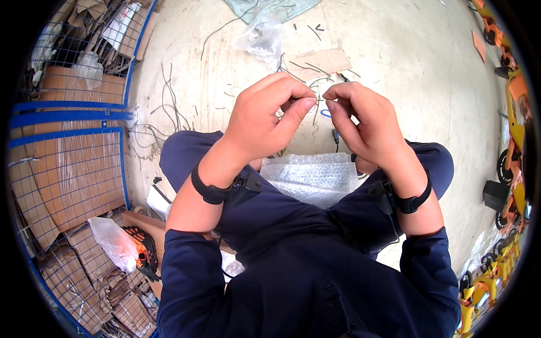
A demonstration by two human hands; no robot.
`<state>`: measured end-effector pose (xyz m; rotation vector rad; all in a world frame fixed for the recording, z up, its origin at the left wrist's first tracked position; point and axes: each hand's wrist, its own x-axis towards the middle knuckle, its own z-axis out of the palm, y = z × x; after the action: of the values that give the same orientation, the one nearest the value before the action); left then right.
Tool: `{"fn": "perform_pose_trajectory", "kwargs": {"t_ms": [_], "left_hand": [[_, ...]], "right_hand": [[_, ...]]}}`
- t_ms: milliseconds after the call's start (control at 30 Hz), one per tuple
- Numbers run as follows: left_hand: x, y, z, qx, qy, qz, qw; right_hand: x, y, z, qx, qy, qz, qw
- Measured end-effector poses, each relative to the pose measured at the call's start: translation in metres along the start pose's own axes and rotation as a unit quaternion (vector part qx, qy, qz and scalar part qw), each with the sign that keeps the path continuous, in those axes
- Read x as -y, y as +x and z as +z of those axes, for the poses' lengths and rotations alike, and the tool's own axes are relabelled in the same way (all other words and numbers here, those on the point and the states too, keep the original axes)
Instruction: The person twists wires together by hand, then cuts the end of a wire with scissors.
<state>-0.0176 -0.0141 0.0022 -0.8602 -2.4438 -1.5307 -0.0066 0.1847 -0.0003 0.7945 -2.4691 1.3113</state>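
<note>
My left hand (267, 115) and my right hand (366, 121) are raised close together in front of me, fingertips nearly meeting. Each pinches with thumb and forefinger. A thin dark strand seems to cross the small gap between them, but it is too fine to tell apart from the wires behind. Below the hands, a sheet of bubble wrap (310, 176) lies between my legs. Beneath my right hand are a small blue loop (326, 113) and a dark cable end with a connector (336, 137). Dark bands with small boxes circle both my wrists.
Cut dark wires (169, 98) litter the floor ahead and left. Beyond the hands lie a cardboard piece (320, 63), a clear plastic bag (262, 39) and a grey-green cloth (270, 8). A blue mesh cage (73, 115) holding cardboard stands left; orange and yellow wheeled items (513, 112) line the right.
</note>
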Motion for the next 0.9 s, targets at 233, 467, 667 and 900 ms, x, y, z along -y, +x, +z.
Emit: {"fn": "perform_pose_trajectory", "kwargs": {"t_ms": [233, 467, 667, 900], "left_hand": [[0.004, -0.001, 0.0, -0.006, -0.003, 0.009, 1.0], [0.0, -0.002, -0.003, 0.009, -0.015, -0.016, 1.0], [-0.002, -0.002, -0.006, -0.003, -0.01, 0.002, 1.0], [-0.001, -0.002, -0.011, -0.006, -0.019, 0.038, 0.999]], "right_hand": [[-0.002, 0.001, 0.003, -0.01, -0.08, -0.07, 0.994], [0.003, -0.004, 0.008, -0.026, -0.045, -0.016, 0.998], [0.013, -0.005, 0.005, 0.007, 0.118, 0.148, 0.982], [0.013, -0.006, 0.006, 0.054, 0.309, 0.253, 0.915]]}}
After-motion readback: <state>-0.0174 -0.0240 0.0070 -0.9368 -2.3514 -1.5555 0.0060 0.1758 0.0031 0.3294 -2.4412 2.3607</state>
